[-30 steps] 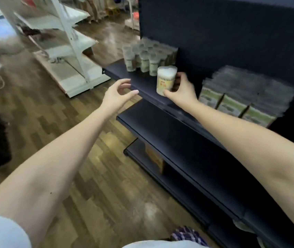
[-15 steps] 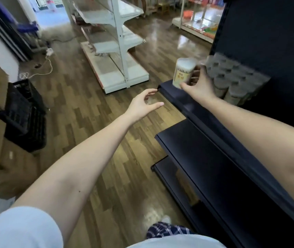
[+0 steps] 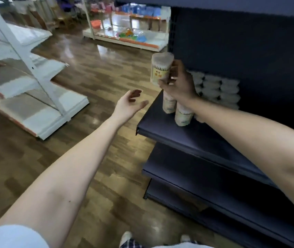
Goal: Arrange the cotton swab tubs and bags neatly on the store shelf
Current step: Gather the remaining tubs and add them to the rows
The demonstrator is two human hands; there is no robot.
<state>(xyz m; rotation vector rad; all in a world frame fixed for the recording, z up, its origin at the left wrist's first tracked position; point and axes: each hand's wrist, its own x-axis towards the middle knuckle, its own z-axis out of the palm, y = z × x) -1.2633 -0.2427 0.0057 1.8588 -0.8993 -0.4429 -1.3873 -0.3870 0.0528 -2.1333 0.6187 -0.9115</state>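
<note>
Right hand (image 3: 176,85) fingers clamped on a tub (image 3: 161,68); left hand (image 3: 128,104) fingers apart, empty. Lower it upright beside tubs (image 3: 182,115) just below the fingers.

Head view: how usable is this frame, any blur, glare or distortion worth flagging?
Head view: wide-angle bending at the edges; glare streaks on the wood floor; the right hand falls in shade, dark against the held tub, whose label is too soft to read; the white shelf unit and the stacked tubs are smeared and blocky.
</note>
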